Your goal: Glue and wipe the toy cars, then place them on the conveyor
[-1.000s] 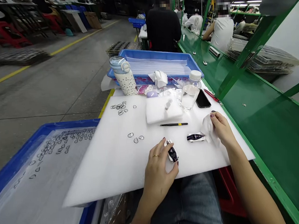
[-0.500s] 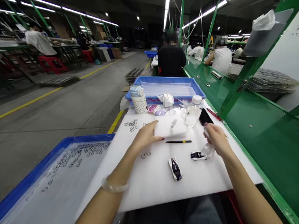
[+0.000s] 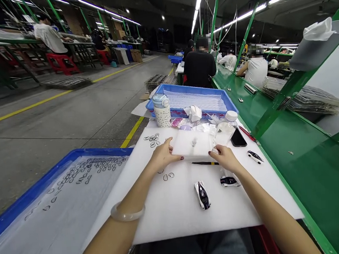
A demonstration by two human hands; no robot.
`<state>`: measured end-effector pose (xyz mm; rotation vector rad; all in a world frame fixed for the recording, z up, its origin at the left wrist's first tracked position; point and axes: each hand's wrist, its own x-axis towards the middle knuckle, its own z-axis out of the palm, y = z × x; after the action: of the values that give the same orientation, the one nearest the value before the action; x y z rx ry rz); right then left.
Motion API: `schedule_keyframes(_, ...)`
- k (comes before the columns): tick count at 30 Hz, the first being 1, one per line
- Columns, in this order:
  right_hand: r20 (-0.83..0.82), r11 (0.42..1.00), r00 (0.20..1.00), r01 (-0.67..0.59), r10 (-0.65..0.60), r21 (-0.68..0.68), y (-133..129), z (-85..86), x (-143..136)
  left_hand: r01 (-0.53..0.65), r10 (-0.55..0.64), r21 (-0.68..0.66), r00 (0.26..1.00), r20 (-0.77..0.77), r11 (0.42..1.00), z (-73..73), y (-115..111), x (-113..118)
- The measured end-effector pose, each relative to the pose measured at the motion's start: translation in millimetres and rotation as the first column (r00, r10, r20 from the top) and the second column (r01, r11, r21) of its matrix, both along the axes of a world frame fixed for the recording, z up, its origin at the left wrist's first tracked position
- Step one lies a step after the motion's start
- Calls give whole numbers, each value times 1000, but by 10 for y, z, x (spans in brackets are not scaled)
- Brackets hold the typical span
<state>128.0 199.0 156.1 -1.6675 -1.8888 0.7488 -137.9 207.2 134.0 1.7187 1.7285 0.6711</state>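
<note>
My left hand (image 3: 164,155) rests at the left edge of a white foam block (image 3: 189,145), thumb and fingers apart. On top of the block is a small grey smudge-like spot. At its right corner my right hand (image 3: 226,158) is closed, pinching a thin white cloth (image 3: 229,172) that hangs partly hidden beneath the palm. Black tweezers (image 3: 203,163) with a yellow band lie just in front of the block. Nearer me are a white-and-black toy car (image 3: 202,196) and a second toy car (image 3: 229,181), partly under my right wrist. Another toy car (image 3: 255,157) sits at the right edge.
Thin dark rings (image 3: 153,138) lie on the white mat, and more fill a blue tray (image 3: 73,154) at left. A tumbler (image 3: 162,112), a clear bottle (image 3: 225,129), a phone (image 3: 238,137) and red pliers (image 3: 248,133) stand or lie behind. A green bench (image 3: 301,165) runs along the right.
My right hand has moved left with the white cloth, from beside the phone to the foam block's right corner. The toy car at the right edge now shows. My left hand stays by the block.
</note>
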Motion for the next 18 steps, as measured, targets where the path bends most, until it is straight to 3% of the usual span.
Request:
schedule_keyframes(3,-26,999,1000,1,0,36,-60,171,121,18,-18,-13,1000,-11,1000,-5,-18,-32)
schedule_keyframes(5,-80,970,994,92,-75,226,-48,383,254,31,-31,2,999,-27,1000,4,-37,-25)
schedule_keyframes(6,-111,918,985,162,-131,362,-12,504,320,37,-36,19,999,-40,999,11,-48,-16)
schedule_keyframes(8,-133,751,970,243,-205,614,120,724,428,47,-43,59,996,-75,997,27,-67,7)
schedule_keyframes(10,-45,635,976,172,-212,753,299,862,488,61,-52,87,993,-106,994,37,-80,27)
schedule_keyframes(11,32,624,981,97,-193,776,389,888,501,70,-59,94,991,-118,993,38,-84,34)
schedule_keyframes(14,242,687,960,-82,-140,722,591,808,485,88,-71,110,986,-150,990,28,-81,45)
schedule_keyframes(18,262,710,951,-71,-164,701,679,585,428,84,-61,122,982,-179,989,16,-79,59)
